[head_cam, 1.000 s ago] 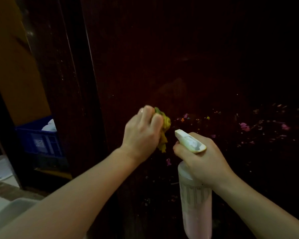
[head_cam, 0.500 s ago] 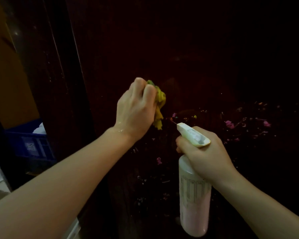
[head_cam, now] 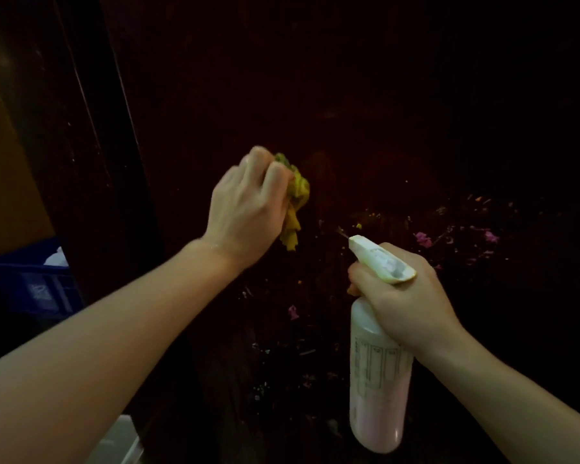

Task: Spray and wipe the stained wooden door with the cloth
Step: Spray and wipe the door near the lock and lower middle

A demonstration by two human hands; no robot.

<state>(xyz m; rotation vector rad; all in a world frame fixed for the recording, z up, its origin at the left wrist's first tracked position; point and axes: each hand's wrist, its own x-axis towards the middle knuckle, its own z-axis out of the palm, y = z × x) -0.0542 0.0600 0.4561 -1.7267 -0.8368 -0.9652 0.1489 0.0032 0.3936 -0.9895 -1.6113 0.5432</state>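
The dark wooden door (head_cam: 365,95) fills most of the view, speckled with pink and yellow stains (head_cam: 424,239) at mid-height on the right. My left hand (head_cam: 248,209) is closed on a bunched yellow-green cloth (head_cam: 295,202) and presses it against the door, left of the stains. My right hand (head_cam: 406,296) grips the neck of a white spray bottle (head_cam: 379,380) holding pinkish liquid. Its nozzle points up and left at the door, just below and right of the cloth.
The door's edge and dark frame (head_cam: 91,145) run down the left side. Beyond it sits a blue crate (head_cam: 31,283) with something white inside, below an orange-brown wall (head_cam: 4,162). A pale object (head_cam: 121,443) shows at the bottom left.
My left hand with the cloth rose up the door from a second ago, then held about level. The spray bottle stayed nearly in place.
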